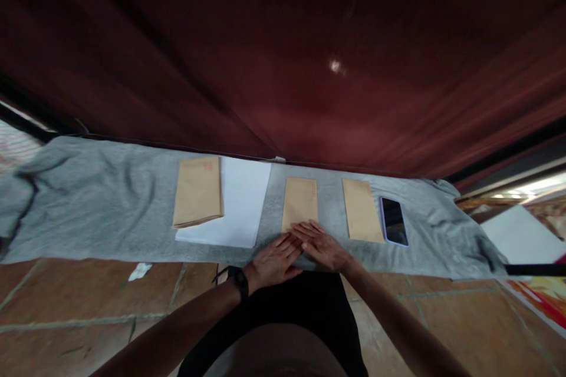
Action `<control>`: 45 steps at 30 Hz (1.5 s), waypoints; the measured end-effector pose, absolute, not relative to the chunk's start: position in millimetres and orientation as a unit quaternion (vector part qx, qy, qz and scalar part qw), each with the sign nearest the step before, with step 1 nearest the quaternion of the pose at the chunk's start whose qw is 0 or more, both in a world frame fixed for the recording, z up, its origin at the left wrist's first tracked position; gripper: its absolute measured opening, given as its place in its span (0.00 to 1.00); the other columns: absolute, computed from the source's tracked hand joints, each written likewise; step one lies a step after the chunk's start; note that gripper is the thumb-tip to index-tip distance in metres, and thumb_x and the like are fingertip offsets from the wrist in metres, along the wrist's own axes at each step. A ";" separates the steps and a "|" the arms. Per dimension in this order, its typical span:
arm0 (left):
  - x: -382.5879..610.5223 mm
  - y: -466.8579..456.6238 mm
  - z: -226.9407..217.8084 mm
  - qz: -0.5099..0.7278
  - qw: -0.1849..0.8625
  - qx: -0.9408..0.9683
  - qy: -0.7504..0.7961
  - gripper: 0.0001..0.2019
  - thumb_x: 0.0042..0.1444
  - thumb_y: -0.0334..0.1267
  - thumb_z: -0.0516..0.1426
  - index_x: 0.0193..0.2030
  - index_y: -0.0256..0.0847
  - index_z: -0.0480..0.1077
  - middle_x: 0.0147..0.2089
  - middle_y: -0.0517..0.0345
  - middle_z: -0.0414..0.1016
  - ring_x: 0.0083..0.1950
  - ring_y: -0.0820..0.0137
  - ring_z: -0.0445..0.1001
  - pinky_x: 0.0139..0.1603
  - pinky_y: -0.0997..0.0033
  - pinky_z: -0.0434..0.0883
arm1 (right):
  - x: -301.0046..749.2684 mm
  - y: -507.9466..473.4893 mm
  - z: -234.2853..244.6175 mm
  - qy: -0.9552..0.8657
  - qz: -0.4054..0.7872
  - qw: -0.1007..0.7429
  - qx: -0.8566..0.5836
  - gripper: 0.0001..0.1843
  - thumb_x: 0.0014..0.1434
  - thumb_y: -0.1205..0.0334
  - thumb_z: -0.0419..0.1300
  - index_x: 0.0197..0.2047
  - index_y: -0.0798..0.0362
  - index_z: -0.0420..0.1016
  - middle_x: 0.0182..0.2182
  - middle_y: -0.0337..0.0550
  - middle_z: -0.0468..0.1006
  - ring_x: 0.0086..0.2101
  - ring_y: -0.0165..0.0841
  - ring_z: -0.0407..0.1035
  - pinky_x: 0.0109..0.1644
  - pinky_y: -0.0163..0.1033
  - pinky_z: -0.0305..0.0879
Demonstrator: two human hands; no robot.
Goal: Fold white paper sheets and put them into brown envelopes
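A brown envelope (300,201) lies flat on a grey cloth (97,200) straight ahead of me. My right hand (322,245) rests open, fingers stretched out, on its near edge. My left hand (274,260) lies open and flat beside it, fingertips touching the right hand's fingers at the envelope's near edge. A black band is on my left wrist. A second brown envelope (362,210) lies to the right, apart from both hands.
A stack of brown envelopes (197,191) sits on white paper sheets (239,206) at the left. A dark phone (393,221) lies right of the second envelope. A dark red curtain (283,59) hangs behind the cloth. Tiled floor is below; white paper (522,238) lies far right.
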State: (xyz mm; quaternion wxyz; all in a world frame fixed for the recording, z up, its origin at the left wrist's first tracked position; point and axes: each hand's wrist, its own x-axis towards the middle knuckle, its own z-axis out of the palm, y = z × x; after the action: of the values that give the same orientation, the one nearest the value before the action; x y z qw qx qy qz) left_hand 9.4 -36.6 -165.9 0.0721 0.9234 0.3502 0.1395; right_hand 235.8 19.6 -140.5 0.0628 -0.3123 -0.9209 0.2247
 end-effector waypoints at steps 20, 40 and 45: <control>9.6 -36.9 -165.0 0.111 0.029 0.929 0.351 0.26 0.70 0.49 0.49 0.70 0.39 0.59 0.72 0.48 0.62 0.71 0.61 0.62 0.69 0.58 0.57 | 194.9 129.3 -160.7 -0.924 0.101 0.064 -0.363 0.26 0.75 0.54 0.41 0.73 0.43 0.55 0.72 0.38 0.53 0.71 0.35 0.47 0.75 0.52 0.42; 5.5 -26.3 -169.2 0.134 -0.066 0.936 0.319 0.29 0.68 0.48 0.50 0.73 0.40 0.56 0.71 0.50 0.64 0.66 0.60 0.68 0.64 0.59 0.63 | 197.1 108.3 -164.5 -0.868 0.041 0.120 -0.480 0.30 0.73 0.47 0.47 0.73 0.49 0.55 0.72 0.48 0.53 0.70 0.39 0.49 0.74 0.54 0.46; 6.9 -26.8 -166.7 0.135 -0.076 0.935 0.318 0.27 0.68 0.48 0.49 0.71 0.40 0.61 0.69 0.49 0.66 0.64 0.59 0.70 0.62 0.59 0.63 | 210.1 59.8 -165.6 -0.878 0.044 0.138 -0.457 0.31 0.71 0.51 0.52 0.73 0.48 0.55 0.71 0.49 0.55 0.70 0.41 0.51 0.72 0.56 0.51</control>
State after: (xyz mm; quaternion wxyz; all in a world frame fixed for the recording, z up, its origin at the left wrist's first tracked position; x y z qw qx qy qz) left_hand 6.9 -26.8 -166.7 -0.0765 0.9353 0.3178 0.1352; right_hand 210.1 59.8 -165.6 0.1375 -0.4565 -0.8779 0.0438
